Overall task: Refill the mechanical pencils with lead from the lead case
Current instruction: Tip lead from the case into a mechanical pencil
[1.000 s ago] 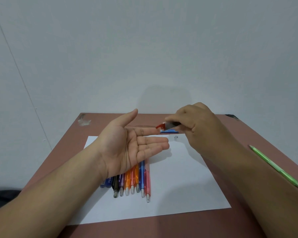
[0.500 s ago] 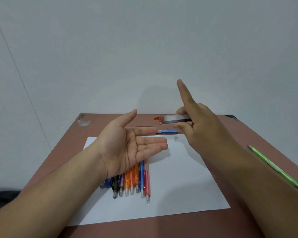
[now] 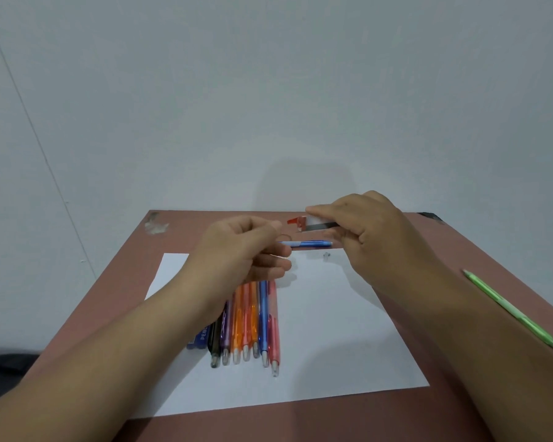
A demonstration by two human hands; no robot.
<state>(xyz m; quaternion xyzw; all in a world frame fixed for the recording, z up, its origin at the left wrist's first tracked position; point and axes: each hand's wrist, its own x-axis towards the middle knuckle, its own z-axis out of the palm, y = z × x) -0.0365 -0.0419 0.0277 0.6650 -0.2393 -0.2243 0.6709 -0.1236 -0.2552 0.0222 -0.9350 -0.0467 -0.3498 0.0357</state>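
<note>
Lead case [image 3: 313,224] pinched in the right hand [image 3: 367,237] above the table's [image 3: 412,419] far edge, long axis level and crosswise, red open cap end pointing left at the left hand [image 3: 243,250], very near but apart. Left fingers curled in toward the thumb, whether round a lead too thin to tell; nearer of the two hands to the row of coloured pencils [image 3: 246,323] on the white paper [image 3: 348,339] toward the near edge, tips pointing at the near edge. Case small, slim, clear-bodied with dark leads inside; one blue pencil [image 3: 307,244] lay crosswise just below it.
</note>
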